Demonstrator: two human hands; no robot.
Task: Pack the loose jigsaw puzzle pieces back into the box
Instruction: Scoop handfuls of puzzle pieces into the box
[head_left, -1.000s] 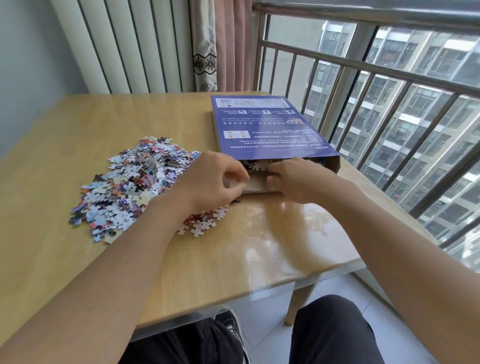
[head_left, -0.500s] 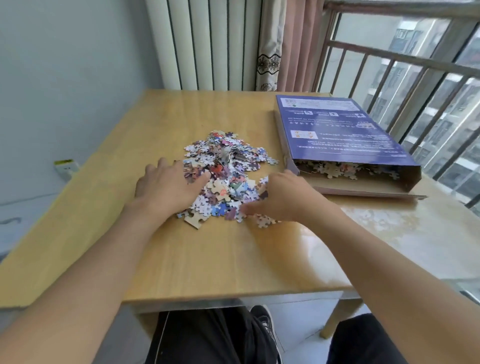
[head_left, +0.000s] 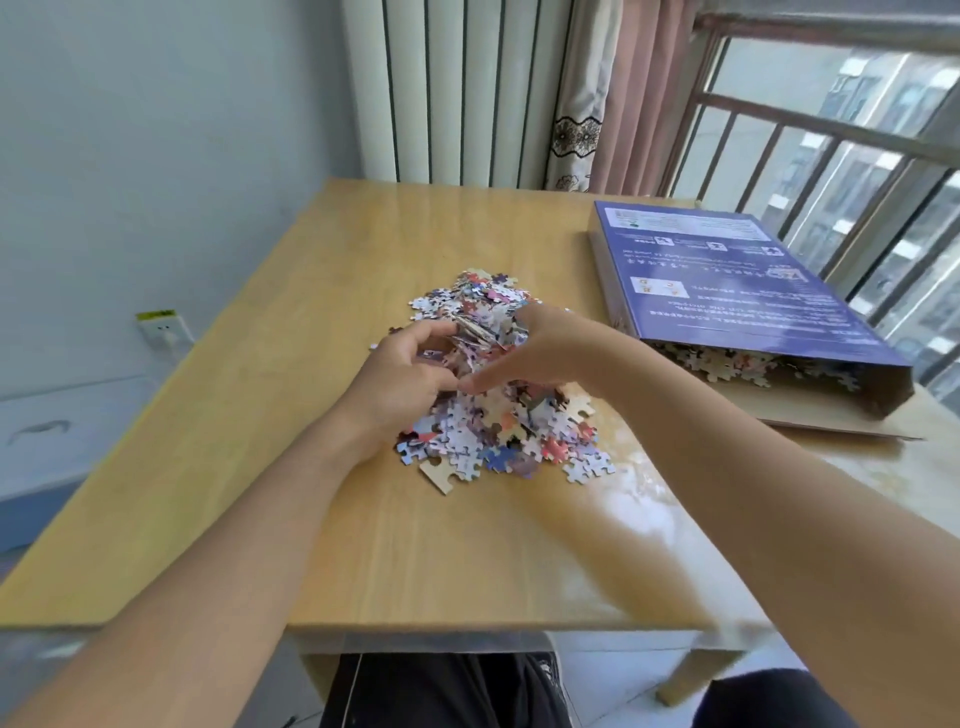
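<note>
The blue box (head_left: 727, 291) carries white printed lines and small pictograms — all too small and blurred to read.

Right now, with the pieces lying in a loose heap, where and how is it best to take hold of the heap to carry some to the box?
Probably scoop the heap from its two sides at table level, as the left hand and right hand cup a bunch now. Loose flat pieces offer no single grip, so pressing inward from both sides holds them together.
</note>
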